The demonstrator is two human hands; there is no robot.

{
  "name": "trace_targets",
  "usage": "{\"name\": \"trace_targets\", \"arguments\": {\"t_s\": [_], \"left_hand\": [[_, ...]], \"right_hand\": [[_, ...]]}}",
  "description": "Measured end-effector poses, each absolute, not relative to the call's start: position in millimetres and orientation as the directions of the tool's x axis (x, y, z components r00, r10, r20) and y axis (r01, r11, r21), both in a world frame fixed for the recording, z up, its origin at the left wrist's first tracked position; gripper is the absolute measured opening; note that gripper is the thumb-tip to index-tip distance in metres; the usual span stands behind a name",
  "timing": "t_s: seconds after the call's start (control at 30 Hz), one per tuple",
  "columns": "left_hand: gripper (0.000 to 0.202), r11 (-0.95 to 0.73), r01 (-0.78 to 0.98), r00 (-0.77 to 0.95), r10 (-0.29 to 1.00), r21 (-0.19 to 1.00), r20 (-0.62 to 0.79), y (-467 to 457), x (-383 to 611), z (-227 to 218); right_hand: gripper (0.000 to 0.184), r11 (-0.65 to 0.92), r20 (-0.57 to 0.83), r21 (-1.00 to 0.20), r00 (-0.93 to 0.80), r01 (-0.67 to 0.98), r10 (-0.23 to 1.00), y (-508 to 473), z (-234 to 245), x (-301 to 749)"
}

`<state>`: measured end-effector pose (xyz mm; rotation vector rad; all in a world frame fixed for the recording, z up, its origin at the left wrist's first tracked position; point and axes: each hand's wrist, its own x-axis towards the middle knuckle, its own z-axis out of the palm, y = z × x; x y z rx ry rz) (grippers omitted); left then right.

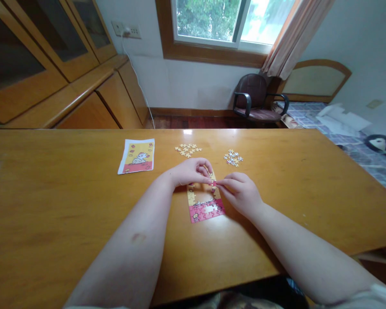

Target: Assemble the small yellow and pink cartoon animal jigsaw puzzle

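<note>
A partly assembled jigsaw puzzle lies on the table, its frame yellow at the top and pink at the bottom, with bare gaps in the middle. Over its upper right part, a small pink puzzle piece sits between my two hands. My left hand comes in from the left, fingers curled, with the thumb tip at the piece. From the right, my right hand pinches the piece's other side between thumb and forefinger. Part of the puzzle's upper edge is hidden behind my left hand.
Loose yellow pieces lie beyond my left hand, and a mixed pile of pieces beyond my right. A reference picture with a white duck rests at left on the wooden table. An armchair stands past the far edge.
</note>
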<state>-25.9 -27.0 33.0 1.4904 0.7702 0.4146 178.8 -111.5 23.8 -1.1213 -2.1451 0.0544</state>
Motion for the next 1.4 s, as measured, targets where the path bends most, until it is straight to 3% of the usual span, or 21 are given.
{"name": "trace_targets", "arguments": {"t_s": [0.17,0.3,0.53,0.87,1.13,1.4], "left_hand": [[0.026,-0.066,0.211,0.506,0.861,0.975,-0.051,-21.2,-28.6,27.0],[0.020,-0.194,0.426,0.326,0.944,0.884,0.050,-15.6,-33.4,19.0],[0.021,-0.180,0.606,0.187,0.979,0.775,0.081,-13.8,-35.8,18.2],[0.020,-0.150,0.610,0.149,0.986,0.778,0.073,-11.4,-36.7,15.3],[0.020,-0.150,0.629,0.100,0.989,0.763,0.113,-9.3,-38.7,10.9],[0.019,-0.124,0.620,0.084,0.992,0.775,0.092,-10.2,-38.9,13.7]], "right_hand": [[0.012,0.683,0.330,-0.409,-0.600,0.605,0.729,-112.1,29.2,187.2],[0.009,0.669,0.164,-0.479,-0.690,0.569,0.705,-115.1,35.8,191.0],[0.010,0.675,0.096,-0.459,-0.724,0.577,0.684,-118.3,35.9,189.5],[0.012,0.694,0.069,-0.352,-0.722,0.628,0.688,-120.8,44.1,189.1],[0.024,0.717,0.006,-0.393,-0.778,0.576,0.628,-124.5,46.2,187.1],[0.022,0.712,-0.008,-0.412,-0.783,0.569,0.622,-125.2,46.0,188.9]]}}
